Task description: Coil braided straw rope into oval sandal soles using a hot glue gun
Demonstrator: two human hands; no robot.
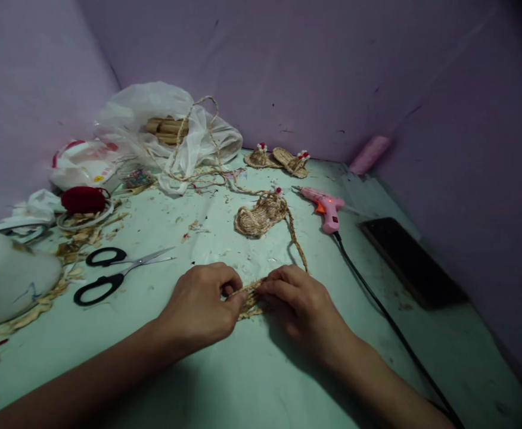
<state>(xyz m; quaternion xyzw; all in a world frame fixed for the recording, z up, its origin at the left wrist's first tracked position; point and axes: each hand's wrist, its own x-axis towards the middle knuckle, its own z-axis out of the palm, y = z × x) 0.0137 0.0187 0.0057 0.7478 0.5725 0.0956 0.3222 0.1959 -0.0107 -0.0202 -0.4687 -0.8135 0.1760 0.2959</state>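
Note:
Between my two hands, low over the table, is a flat piece of coiled braided straw cord [252,298]. My left hand [202,304] pinches its left edge between thumb and bent fingers. On the other side my right hand [308,313] grips it, its fingertips pressed on the top; these fingers hide much of the piece. A braided cord tail [295,238] runs from beside my right hand up past a small woven straw slipper [258,217] with a red and white bead trim. Just right of that slipper lies a pink glue gun [326,205], its small light glowing orange.
Black-handled scissors [109,277] lie open at left, near a white rounded object [11,280] and dark red yarn [84,200]. Behind are a plastic bag [154,98] and two small slippers [290,162]. A phone [410,259] and black cable [379,307] occupy the right.

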